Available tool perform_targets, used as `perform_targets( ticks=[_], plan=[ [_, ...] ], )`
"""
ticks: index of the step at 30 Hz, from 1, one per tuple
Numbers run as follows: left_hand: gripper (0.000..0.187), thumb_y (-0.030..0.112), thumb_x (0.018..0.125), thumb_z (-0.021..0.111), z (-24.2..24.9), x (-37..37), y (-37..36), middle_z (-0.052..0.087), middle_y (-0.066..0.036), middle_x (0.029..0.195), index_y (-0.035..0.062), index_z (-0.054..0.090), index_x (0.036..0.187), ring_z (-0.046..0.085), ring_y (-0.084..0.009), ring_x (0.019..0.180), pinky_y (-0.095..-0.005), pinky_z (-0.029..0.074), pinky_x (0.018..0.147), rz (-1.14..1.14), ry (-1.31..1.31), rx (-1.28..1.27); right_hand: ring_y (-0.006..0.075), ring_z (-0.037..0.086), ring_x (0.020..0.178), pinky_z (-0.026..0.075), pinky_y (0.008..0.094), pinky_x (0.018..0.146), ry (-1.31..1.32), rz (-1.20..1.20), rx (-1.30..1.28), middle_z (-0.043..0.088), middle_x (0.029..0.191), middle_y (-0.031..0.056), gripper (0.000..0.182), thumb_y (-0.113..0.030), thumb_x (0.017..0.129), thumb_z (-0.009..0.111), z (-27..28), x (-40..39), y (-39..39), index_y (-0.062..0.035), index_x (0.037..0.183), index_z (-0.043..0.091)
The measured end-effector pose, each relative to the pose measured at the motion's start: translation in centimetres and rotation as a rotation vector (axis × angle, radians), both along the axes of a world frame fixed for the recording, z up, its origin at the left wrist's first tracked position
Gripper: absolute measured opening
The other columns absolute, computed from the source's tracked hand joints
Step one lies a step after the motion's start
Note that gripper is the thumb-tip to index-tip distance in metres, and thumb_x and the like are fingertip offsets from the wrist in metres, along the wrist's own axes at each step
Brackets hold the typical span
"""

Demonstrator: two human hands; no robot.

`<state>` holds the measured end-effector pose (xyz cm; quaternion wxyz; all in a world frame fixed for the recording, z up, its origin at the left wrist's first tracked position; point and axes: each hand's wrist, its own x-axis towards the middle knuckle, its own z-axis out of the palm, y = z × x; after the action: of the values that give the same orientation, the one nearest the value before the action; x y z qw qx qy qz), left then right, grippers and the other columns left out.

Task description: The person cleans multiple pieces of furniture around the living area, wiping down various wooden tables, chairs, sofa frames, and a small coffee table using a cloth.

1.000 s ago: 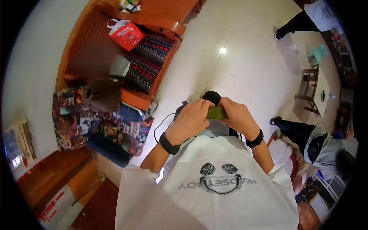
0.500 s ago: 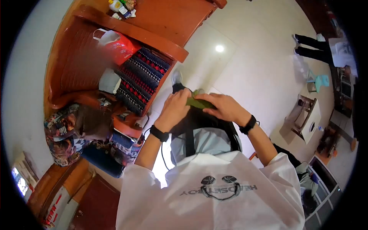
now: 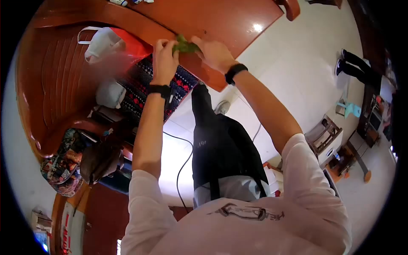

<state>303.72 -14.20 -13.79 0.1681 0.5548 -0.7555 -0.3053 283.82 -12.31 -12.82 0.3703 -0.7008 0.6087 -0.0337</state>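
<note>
A green, cloth-like item point(image 3: 185, 45) is stretched between my hands at the upper middle, over the edge of the red-brown wooden bench. My left hand point(image 3: 165, 59) pinches its left end, fingers curled. On the right side, my right hand point(image 3: 215, 53) has its fingers closed on the other end. Both wrists wear black bands. Just left of my left hand stands a red and white bag point(image 3: 127, 44) on the wooden seat, beside a dark patterned cloth point(image 3: 142, 85).
A wooden table surface point(image 3: 212, 21) spans the top. A pale bundle point(image 3: 110, 94) and a floral bag point(image 3: 63, 165) lie at the left. A black cable point(image 3: 187, 153) runs over the floor. Another person's legs point(image 3: 359, 66), a teal stool point(image 3: 349, 109) and a chair point(image 3: 325, 135) are at the right.
Both hands have moved forward and up with the green item, from above my lap to the wooden furniture. The view has shifted, and my arms are more extended.
</note>
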Motion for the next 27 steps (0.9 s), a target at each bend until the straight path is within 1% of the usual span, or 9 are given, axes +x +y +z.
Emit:
perform_targets(
  ticks=[4, 7, 9, 13, 15, 17, 19, 23, 27],
  plan=[
    [0.026, 0.004, 0.087, 0.065, -5.7, -1.1, 2.0, 0.056, -0.019, 0.112, 0.0062, 0.065, 0.113, 0.053, -0.0401, 0.108, -0.0469, 0.043, 0.096, 0.182, -0.066, 0.024, 0.0419, 0.067, 0.084, 0.054, 0.0508, 0.073, -0.065, 0.032, -0.107, 0.063, 0.114, 0.0204, 0.037, -0.014, 0.09, 0.056, -6.7, 0.4, 0.6, -0.018, 0.127, 0.054],
    [0.027, 0.003, 0.086, 0.064, -5.1, -3.4, 6.7, 0.057, -0.018, 0.113, 0.0081, 0.066, 0.113, 0.052, -0.0393, 0.109, -0.0463, 0.043, 0.096, 0.267, 0.008, 0.113, 0.0402, 0.068, 0.088, 0.056, 0.049, 0.073, -0.001, -0.012, -0.178, 0.062, 0.116, 0.0196, 0.037, -0.014, 0.09, 0.056, -5.1, -1.3, 4.8, -0.0201, 0.127, 0.058],
    [0.029, 0.003, 0.084, 0.064, -4.4, -4.9, 10.0, 0.057, -0.017, 0.113, 0.0077, 0.066, 0.113, 0.052, -0.0379, 0.108, -0.0459, 0.043, 0.095, 0.257, -0.005, 0.154, 0.0388, 0.067, 0.095, 0.056, 0.0462, 0.078, 0.034, -0.044, 0.078, 0.06, 0.121, 0.0179, 0.033, -0.014, 0.091, 0.055, -2.4, -2.6, 7.7, -0.0193, 0.123, 0.061],
    [0.028, 0.002, 0.082, 0.061, -3.6, -8.3, 15.0, 0.059, -0.016, 0.109, 0.0077, 0.066, 0.109, 0.053, -0.0372, 0.105, -0.0467, 0.043, 0.094, 0.229, 0.014, 0.147, 0.0398, 0.066, 0.088, 0.058, 0.0447, 0.075, 0.031, -0.063, 0.035, 0.057, 0.119, 0.0146, 0.036, -0.004, 0.087, 0.057, -2.2, -5.1, 12.8, -0.0171, 0.12, 0.06],
    [0.022, 0.004, 0.084, 0.059, -4.1, -9.7, 17.6, 0.06, -0.019, 0.105, 0.0057, 0.065, 0.105, 0.056, -0.0388, 0.102, -0.0472, 0.045, 0.092, 0.093, -0.056, 0.289, 0.0385, 0.068, 0.088, 0.058, 0.0449, 0.076, 0.034, -0.108, 0.005, 0.06, 0.118, 0.0151, 0.034, -0.006, 0.089, 0.053, -3.3, -6.5, 15.8, -0.0181, 0.12, 0.061],
    [0.013, 0.005, 0.085, 0.06, -6.2, -10.9, 22.5, 0.061, -0.017, 0.108, 0.004, 0.066, 0.097, 0.062, -0.0366, 0.1, -0.0485, 0.051, 0.085, -0.089, -0.131, 0.672, 0.0355, 0.069, 0.09, 0.058, 0.0457, 0.076, 0.205, 0.088, 0.07, 0.065, 0.11, 0.0143, 0.031, -0.009, 0.092, 0.051, -5.3, -9.1, 20.4, -0.0188, 0.119, 0.062],
    [0.012, 0.005, 0.086, 0.059, -6.5, -11.1, 26.8, 0.061, -0.018, 0.105, 0.0032, 0.066, 0.095, 0.062, -0.0382, 0.098, -0.0493, 0.051, 0.084, -0.115, -0.083, 0.645, 0.0338, 0.07, 0.091, 0.058, 0.0465, 0.076, 0.366, 0.3, 0.547, 0.069, 0.1, 0.0136, 0.026, -0.011, 0.093, 0.051, -5.8, -10.4, 24.0, -0.0188, 0.115, 0.063],
    [0.012, 0.007, 0.086, 0.059, -3.4, -11.6, 26.9, 0.06, -0.019, 0.102, 0.0021, 0.065, 0.095, 0.062, -0.039, 0.098, -0.049, 0.051, 0.084, -0.082, -0.015, 0.606, 0.0379, 0.068, 0.092, 0.056, 0.0484, 0.074, 0.197, 0.045, 0.423, 0.069, 0.098, 0.0167, 0.02, -0.01, 0.092, 0.055, -1.5, -10.4, 25.4, -0.013, 0.111, 0.061],
    [0.017, 0.006, 0.083, 0.065, -0.2, -9.1, 19.7, 0.059, -0.016, 0.105, 0.0054, 0.063, 0.1, 0.059, -0.0365, 0.1, -0.0472, 0.048, 0.086, -0.031, 0.039, 0.209, 0.041, 0.066, 0.093, 0.054, 0.049, 0.077, -0.104, -0.185, 0.172, 0.067, 0.104, 0.0179, 0.028, -0.012, 0.09, 0.062, 1.1, -8.7, 21.6, -0.0115, 0.117, 0.057]
  ],
)
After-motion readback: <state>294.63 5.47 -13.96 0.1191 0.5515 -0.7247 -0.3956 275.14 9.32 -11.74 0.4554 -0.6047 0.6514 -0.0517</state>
